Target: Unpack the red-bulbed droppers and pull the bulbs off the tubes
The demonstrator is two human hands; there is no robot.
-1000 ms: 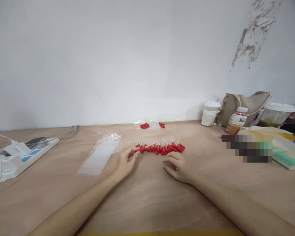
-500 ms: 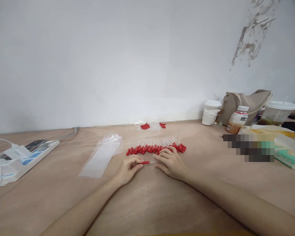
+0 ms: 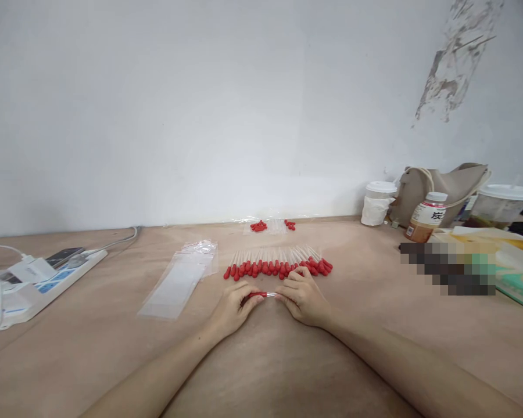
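Observation:
Between my hands a dropper lies level, its red rubber bulb meeting a clear glass tube. My left hand is closed, pinching the bulb between thumb and fingers. On the other side my right hand grips the tube with thumb and fingertips, hiding its far end. Just beyond the hands, a row of finished-looking droppers lies side by side, red bulbs toward me and clear tips toward the wall. The right hand's knuckles partly cover a few of these bulbs.
Loose red bulbs lie on clear plastic near the wall. Flat clear bags rest left of the row. A power strip with chargers is far left. On the right stand a lidded cup, a bottle and a grey bag.
My right hand has closed on the glass tube and moved closer to the left, so less tube shows. The left hand keeps its pinch on the bulb. The view has shifted slightly.

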